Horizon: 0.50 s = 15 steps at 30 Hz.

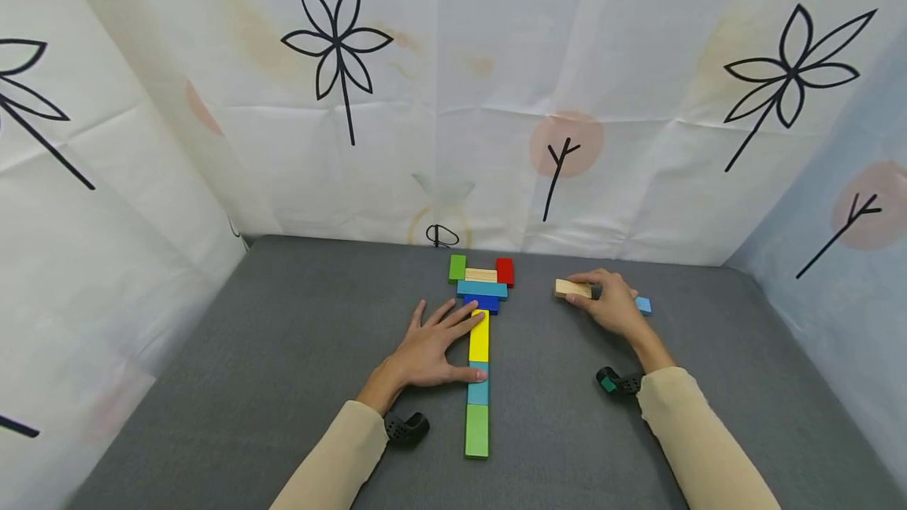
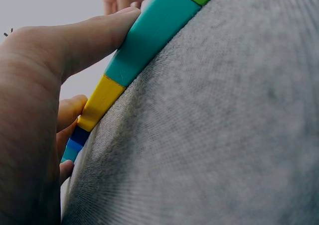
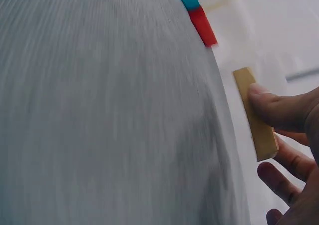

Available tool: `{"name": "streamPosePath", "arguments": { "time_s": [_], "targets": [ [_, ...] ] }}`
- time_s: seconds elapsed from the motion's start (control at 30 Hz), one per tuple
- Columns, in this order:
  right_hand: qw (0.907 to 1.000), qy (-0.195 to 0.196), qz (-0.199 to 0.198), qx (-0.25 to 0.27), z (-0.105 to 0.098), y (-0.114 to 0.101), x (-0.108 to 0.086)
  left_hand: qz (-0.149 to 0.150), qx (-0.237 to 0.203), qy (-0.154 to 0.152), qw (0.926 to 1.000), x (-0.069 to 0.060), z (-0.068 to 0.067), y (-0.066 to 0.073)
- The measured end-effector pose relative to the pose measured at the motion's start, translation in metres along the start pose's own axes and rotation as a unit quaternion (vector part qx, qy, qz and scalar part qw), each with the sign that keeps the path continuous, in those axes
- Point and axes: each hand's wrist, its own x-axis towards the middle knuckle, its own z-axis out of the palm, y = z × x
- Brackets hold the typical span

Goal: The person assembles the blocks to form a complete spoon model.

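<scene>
A pale natural-wood block (image 1: 572,289) is pinched between the thumb and fingers of my right hand (image 1: 615,307); in the right wrist view that wooden block (image 3: 262,135) appears lifted off the table. My left hand (image 1: 425,354) lies with fingers spread along a column of blocks. Its fingertips touch around the dark blue block (image 1: 487,305) and yellow block (image 1: 479,341), and its thumb rests on the teal block (image 2: 149,36). A green block (image 1: 477,431) ends the column nearest me. Above the dark blue one lies a blue-teal block (image 1: 482,289).
At the far end a green block (image 1: 457,268) and a red block (image 1: 505,271) flank a natural-wood piece (image 1: 481,275). A light blue block (image 1: 643,306) lies partly behind my right hand. Patterned white cloth (image 1: 453,101) borders the grey table (image 1: 283,352).
</scene>
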Motion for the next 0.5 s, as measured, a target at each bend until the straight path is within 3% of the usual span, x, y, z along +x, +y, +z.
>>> {"name": "streamPosePath", "arguments": {
  "time_s": [0.23, 0.5],
  "targets": [
    [0.9986, -0.014, 0.014, 0.048, 0.03, -0.032, 0.034, -0.004, 0.002, -0.006, 1.0, 0.001, 0.0, 0.0],
    [0.998, -0.049, -0.002, 0.041, 0.063, -0.063, 0.074, -0.006, 0.008, -0.004, 0.9999, 0.002, 0.001, -0.001]
  ]
}}
